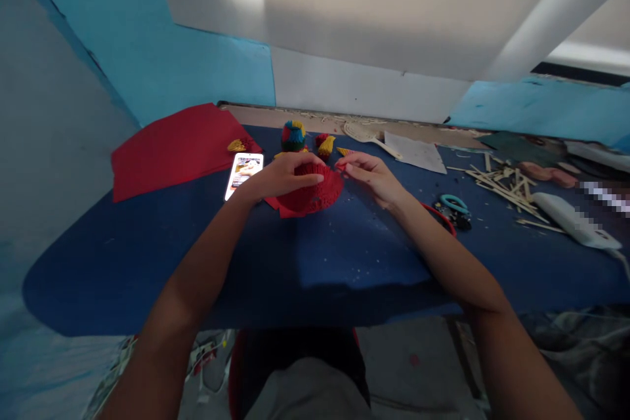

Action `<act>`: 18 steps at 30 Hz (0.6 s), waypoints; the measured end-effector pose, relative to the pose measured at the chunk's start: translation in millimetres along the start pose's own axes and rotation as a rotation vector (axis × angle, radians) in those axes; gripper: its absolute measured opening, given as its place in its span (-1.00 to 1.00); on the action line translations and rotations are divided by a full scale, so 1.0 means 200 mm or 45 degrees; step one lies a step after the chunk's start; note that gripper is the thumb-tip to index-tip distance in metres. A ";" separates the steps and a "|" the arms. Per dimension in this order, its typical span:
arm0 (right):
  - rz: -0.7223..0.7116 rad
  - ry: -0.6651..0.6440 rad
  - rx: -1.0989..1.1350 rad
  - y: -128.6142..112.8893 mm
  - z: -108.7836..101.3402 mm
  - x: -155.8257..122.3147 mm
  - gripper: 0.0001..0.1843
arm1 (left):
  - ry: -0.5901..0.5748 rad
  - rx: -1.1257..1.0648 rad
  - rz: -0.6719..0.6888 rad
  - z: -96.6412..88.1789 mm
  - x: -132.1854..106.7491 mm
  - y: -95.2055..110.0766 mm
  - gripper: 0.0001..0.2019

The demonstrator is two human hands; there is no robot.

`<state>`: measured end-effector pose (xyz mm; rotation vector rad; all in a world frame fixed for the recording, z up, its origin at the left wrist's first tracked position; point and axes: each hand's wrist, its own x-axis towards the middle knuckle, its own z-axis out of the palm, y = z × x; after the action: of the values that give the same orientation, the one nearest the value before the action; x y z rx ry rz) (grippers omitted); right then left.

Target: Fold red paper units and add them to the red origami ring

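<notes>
A round red textured piece (313, 195), like a dome built of small folded bits, rests on the blue table (197, 256). My left hand (283, 174) lies over its top left with fingers curled on it. My right hand (370, 176) pinches the piece's right edge, where a small red bit sticks out. Just behind stand a multicoloured ball (293, 136) and small red and yellow pieces (325, 144).
A lit phone (243, 174) lies left of the dome, beside a red sheet (172, 147). To the right are blue-handled scissors (455, 209), a heap of wooden sticks (502, 185), a white glue gun (573, 220) and a paper sheet (416, 152).
</notes>
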<state>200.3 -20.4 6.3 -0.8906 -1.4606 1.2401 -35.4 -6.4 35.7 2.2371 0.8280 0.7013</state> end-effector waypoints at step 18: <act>0.111 0.196 0.281 0.07 0.11 -0.01 -0.56 | 0.290 0.298 0.118 0.04 0.00 -0.03 -0.64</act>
<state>178.9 -24.4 -8.0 -0.8861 -1.1498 1.3370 -31.9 -6.0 27.2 2.4472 0.9638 0.9604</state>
